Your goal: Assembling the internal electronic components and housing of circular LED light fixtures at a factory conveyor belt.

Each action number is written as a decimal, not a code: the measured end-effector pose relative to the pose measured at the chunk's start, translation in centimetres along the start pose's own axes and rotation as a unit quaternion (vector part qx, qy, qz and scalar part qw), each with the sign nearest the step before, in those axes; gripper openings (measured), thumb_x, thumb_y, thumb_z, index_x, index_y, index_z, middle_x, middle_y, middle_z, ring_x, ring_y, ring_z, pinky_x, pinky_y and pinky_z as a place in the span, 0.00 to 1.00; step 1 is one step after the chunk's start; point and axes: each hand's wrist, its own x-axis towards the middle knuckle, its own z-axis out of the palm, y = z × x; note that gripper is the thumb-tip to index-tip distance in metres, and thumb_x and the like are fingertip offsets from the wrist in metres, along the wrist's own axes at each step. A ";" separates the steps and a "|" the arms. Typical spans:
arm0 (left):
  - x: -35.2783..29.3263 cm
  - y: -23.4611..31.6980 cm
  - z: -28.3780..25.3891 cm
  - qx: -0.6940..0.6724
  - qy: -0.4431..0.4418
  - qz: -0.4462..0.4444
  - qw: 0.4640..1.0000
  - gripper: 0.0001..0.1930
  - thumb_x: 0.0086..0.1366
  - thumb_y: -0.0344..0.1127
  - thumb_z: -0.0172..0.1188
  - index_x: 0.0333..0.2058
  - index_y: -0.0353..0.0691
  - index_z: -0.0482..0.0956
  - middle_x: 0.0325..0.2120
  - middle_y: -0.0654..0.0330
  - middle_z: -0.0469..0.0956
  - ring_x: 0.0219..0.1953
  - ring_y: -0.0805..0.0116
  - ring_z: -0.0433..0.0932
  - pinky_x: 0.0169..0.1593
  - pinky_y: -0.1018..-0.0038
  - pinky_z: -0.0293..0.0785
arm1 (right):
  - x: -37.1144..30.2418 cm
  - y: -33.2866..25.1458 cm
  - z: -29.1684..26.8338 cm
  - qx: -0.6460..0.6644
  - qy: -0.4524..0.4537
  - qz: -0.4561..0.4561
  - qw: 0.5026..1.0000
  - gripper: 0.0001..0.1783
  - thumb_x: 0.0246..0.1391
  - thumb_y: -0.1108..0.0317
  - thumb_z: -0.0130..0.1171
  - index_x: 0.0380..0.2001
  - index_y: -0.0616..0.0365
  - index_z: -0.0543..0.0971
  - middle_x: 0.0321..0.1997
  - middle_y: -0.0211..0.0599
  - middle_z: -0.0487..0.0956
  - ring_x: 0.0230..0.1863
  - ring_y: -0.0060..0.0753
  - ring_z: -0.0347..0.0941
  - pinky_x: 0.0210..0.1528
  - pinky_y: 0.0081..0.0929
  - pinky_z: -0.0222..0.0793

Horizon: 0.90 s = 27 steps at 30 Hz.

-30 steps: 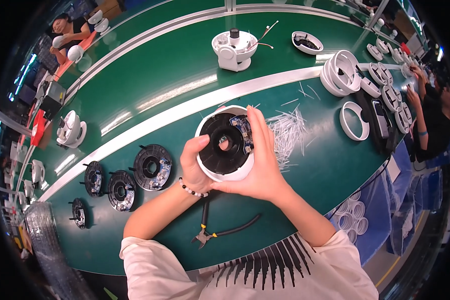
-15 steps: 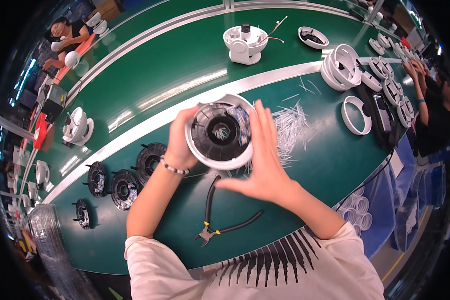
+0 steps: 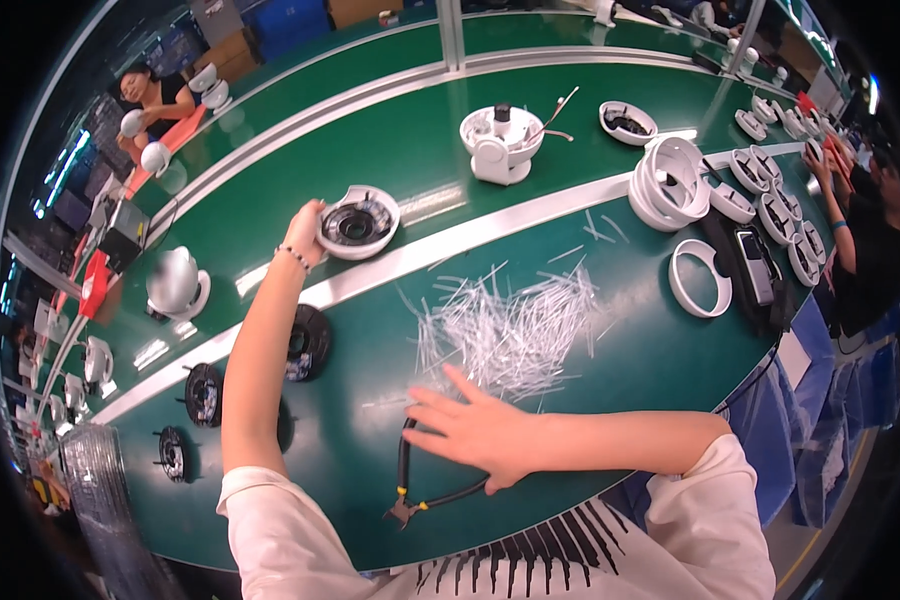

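Observation:
My left hand (image 3: 306, 236) reaches out to the far left with its fingers closed on the rim of a white round housing (image 3: 382, 240). A black ring-shaped part sits inside that housing, held over the green surface just beyond the pale rail. Nearer to me, my right hand (image 3: 478, 432) is open with fingers spread, above the handles of a pair of side cutters (image 3: 403, 478). I cannot tell whether it touches them. Just beyond this hand lies a pile of thin white plastic strips (image 3: 520, 335).
Black round parts (image 3: 203, 394) lie left, partly behind my left forearm. A white fan-like unit (image 3: 503, 150) and white shell (image 3: 628, 122) stand beyond the rail (image 3: 530, 218). Stacked white rings (image 3: 660, 190), a single ring (image 3: 682, 285) and a black device (image 3: 755, 265) are right. Other people work at both sides.
My left hand has carried the white housing away from me, up and left past the rail. My right hand has left the housing and come down over the side cutters.

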 end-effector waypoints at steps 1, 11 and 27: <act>0.4 0.2 -0.6 0.069 0.032 0.031 0.997 0.13 0.55 0.39 0.48 0.30 0.34 0.69 0.26 0.57 0.72 0.30 0.64 0.73 0.39 0.67 0.71 | 0.3 0.3 0.1 -0.010 0.004 -0.017 1.000 0.57 0.19 0.51 0.70 0.56 0.61 0.55 0.61 0.49 0.52 0.65 0.48 0.40 0.60 0.59 0.31; -2.0 8.0 23.2 0.453 -0.050 0.658 0.600 0.12 0.48 0.34 0.53 0.32 0.37 0.76 0.33 0.52 0.76 0.40 0.55 0.72 0.46 0.66 0.66 | -0.4 1.4 0.6 -0.236 0.081 -0.108 0.962 0.19 0.31 0.56 0.56 0.26 0.58 0.73 0.29 0.34 0.66 0.34 0.33 0.63 0.46 0.33 0.55; 6.3 2.8 38.8 0.627 -0.197 0.295 0.694 0.14 0.43 0.36 0.64 0.31 0.40 0.79 0.35 0.51 0.76 0.39 0.58 0.75 0.44 0.69 0.72 | -18.1 17.7 -12.5 0.076 0.313 0.513 0.796 0.35 0.26 0.54 0.66 0.40 0.63 0.68 0.34 0.45 0.70 0.38 0.42 0.67 0.42 0.30 0.63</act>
